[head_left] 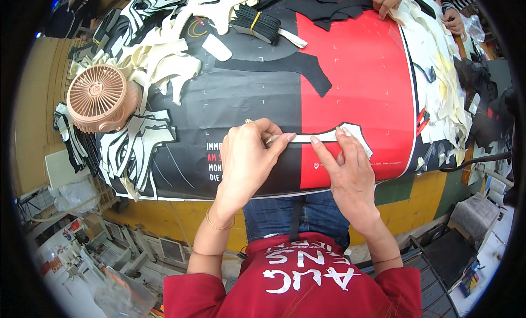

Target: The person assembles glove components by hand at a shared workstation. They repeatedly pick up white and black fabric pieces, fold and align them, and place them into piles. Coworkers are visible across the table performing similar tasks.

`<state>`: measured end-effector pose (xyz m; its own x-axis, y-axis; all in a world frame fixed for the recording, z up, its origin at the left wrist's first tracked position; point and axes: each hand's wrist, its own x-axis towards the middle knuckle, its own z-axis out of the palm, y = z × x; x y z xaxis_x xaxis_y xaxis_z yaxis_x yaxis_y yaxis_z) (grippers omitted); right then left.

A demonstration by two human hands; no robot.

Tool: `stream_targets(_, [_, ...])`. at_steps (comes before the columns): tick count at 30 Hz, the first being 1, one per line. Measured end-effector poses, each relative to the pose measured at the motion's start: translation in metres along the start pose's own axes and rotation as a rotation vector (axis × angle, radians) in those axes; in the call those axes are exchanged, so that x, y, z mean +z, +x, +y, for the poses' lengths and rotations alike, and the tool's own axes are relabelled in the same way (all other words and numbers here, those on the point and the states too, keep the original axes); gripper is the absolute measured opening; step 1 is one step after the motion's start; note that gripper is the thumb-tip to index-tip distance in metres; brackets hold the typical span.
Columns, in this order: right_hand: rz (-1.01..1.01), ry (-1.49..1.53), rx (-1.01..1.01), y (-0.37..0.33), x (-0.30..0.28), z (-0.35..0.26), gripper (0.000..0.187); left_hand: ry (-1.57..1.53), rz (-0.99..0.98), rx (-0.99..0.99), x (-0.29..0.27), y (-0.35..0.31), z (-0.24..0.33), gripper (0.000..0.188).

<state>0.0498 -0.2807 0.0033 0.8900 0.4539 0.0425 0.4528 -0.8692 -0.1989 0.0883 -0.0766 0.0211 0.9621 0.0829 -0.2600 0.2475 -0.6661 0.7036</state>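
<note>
Red T-shirt (pixel 318 288) nearest the lens, white lettering across it. Left to right from there: round pink plastic fan (pixel 97 96), then a floppy heap of black-and-white cut pieces (pixel 139 148). Our left hand (pixel 247 156) pinches the narrow end of a curved white strip (pixel 359 138) edged in black, lying across the smooth black-and-red sheet (pixel 359 96). Looks to us like the step is lining up and flattening the white layer on the black; next move probably calls for even pressure along the curve. Our right hand's (pixel 350 172) fingers are spread, tips on the strip's wider, angled end. Crumpled cream scraps (pixel 441 101) sit far right.
</note>
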Motion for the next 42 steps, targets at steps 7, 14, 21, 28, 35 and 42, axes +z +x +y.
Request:
stream_targets(7, [0.068, -0.093, -0.040, 0.003, -0.006, -0.008, 0.049, 0.051, -0.022, -0.023, 0.000, 0.000, 0.001, 0.027])
stream_targets(14, [0.109, 0.094, -0.056, 0.013, 0.012, -0.028, 0.049, 0.005, -0.026, -0.001, -0.004, 0.002, -0.001, 0.025])
stream_targets(21, [0.099, 0.087, -0.057, 0.012, 0.011, -0.027, 0.050, -0.083, -0.010, 0.012, -0.015, 0.000, -0.011, 0.023])
stream_targets(28, [0.108, 0.072, -0.058, 0.012, 0.012, -0.028, 0.051, -0.056, 0.046, -0.027, -0.010, -0.001, -0.013, 0.022])
stream_targets(35, [0.106, 0.063, -0.058, 0.012, 0.011, -0.028, 0.051, -0.022, 0.090, -0.026, -0.007, -0.002, -0.008, 0.022])
stream_targets(42, [0.132, 0.067, -0.055, 0.011, 0.012, -0.029, 0.049, 0.084, 0.309, 0.050, 0.003, -0.010, -0.018, 0.021])
